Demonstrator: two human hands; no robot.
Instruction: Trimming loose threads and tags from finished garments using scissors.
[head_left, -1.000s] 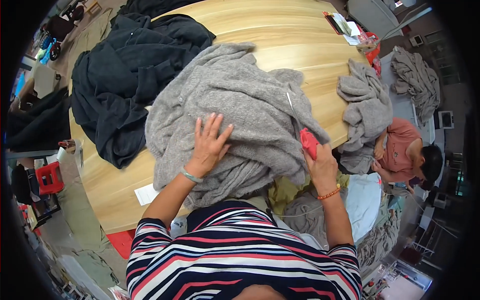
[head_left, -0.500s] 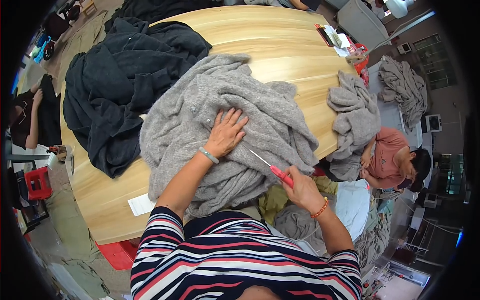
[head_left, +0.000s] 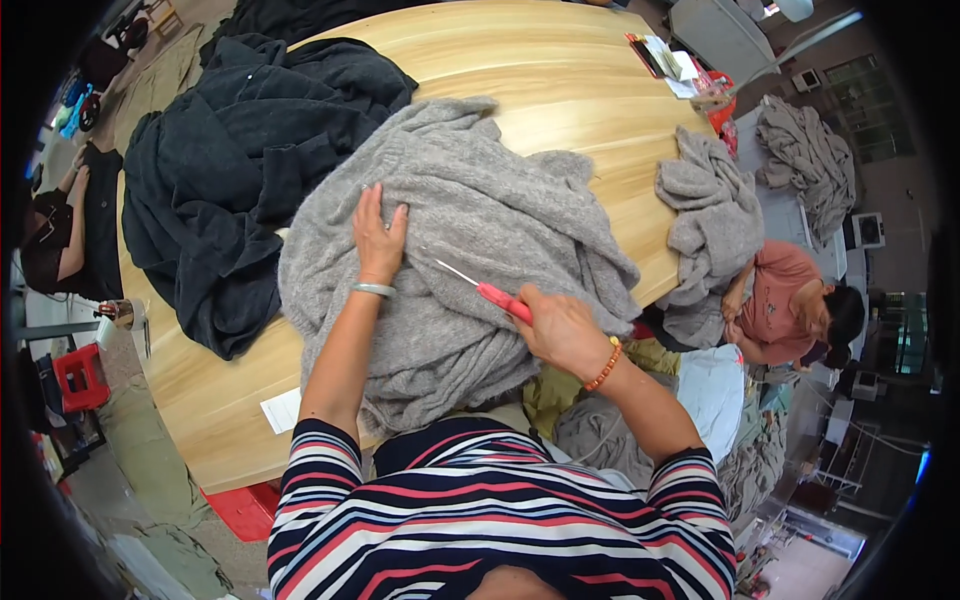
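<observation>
Knitwear (head_left: 490,200) in one grey heap bears one spread left grip (head_left: 381,245), right grip (head_left: 562,328) clasping one red-handled tool (head_left: 503,301).

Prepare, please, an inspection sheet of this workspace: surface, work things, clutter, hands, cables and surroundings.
Surface: wooden table, pale, partly covered with cloth.
Work things: grey knit, heaped and creased; tool with red handle and thin metal shaft, its tip over the knit, contact unclear.
Clutter: dark cloth piled at left; grey cloth at the right edge; white paper near the front.
Hands: left hand rests on the knit; right hand grips the tool.
Cables: thin cord-like lines at far right, too small to trace.
Surroundings: co-worker at right; red stool at left.
</observation>
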